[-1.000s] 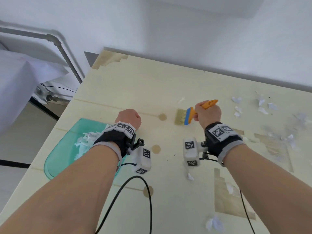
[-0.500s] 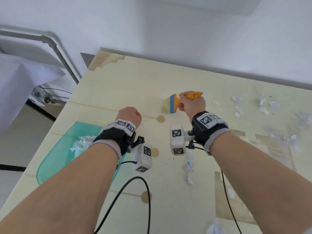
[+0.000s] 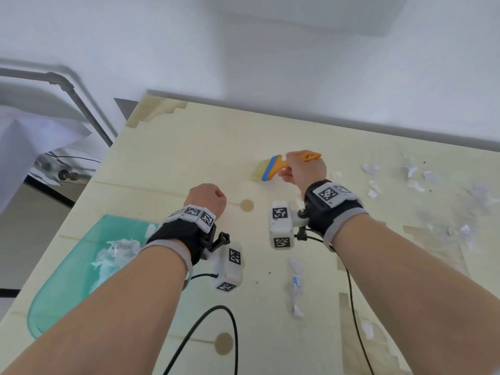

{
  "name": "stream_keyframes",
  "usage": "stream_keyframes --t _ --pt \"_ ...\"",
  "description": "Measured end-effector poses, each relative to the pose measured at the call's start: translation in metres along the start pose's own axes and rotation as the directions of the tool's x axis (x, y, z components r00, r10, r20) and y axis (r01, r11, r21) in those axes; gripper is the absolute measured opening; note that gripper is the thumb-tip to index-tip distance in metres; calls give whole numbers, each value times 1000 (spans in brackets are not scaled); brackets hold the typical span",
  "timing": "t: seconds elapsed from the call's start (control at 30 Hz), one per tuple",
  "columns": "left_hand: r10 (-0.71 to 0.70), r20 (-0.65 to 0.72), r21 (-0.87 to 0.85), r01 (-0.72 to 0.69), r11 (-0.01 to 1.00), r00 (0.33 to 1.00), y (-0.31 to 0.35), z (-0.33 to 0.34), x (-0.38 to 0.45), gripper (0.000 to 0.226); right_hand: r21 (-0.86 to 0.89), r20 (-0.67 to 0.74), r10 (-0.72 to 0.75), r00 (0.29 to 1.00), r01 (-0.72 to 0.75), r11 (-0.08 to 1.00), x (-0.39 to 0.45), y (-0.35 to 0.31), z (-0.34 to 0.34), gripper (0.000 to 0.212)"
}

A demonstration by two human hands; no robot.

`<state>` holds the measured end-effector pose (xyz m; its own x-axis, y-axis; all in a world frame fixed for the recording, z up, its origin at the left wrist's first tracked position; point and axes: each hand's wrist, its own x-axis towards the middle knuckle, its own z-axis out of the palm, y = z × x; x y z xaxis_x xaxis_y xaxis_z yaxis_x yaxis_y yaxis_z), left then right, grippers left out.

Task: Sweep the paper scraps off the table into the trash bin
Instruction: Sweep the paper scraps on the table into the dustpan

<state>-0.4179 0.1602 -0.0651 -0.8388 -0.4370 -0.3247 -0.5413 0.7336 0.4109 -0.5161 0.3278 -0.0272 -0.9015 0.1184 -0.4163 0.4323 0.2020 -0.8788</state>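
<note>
Head view, looking down at pale table. Right hand gripped orange handle of small brush, fingers curled round it; bristles pointed left, low over table. Left hand curled in fist, fingers held nothing, near far rim of trash bin. Green translucent bin sat at table's left edge, white scraps already inside. Loose paper scraps lay in short line below right wrist; more scattered far right. Both wrists wore black bands with printed markers.
</note>
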Motion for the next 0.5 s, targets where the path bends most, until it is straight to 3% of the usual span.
stream_keyframes --t 0.07,0.17,0.23,0.3,0.37,0.5 --pt "-2 -2 1 2 1000 1000 -1 -1 4 23 -127 -73 40 997 -49 991 3 2 -12 20" --pt "-9 2 -5 9 1000 1000 0 -1 7 23 -270 -202 -38 979 -18 963 6 6 -41 19" --pt "-7 6 -10 7 1000 1000 3 1 9 22 -223 -291 -100 952 34 974 9 5 -54 17" --pt "-2 12 -13 2 1000 1000 6 3 10 21 -47 -325 -111 939 101 994 13 2 -55 15" --pt "14 17 -9 -14 1000 1000 10 6 11 21 55 -254 -134 958 152 987 15 -2 -45 14" --pt "18 21 -8 -18 1000 1000 15 9 17 20 42 3 -145 989 145 989 26 -7 -19 12"
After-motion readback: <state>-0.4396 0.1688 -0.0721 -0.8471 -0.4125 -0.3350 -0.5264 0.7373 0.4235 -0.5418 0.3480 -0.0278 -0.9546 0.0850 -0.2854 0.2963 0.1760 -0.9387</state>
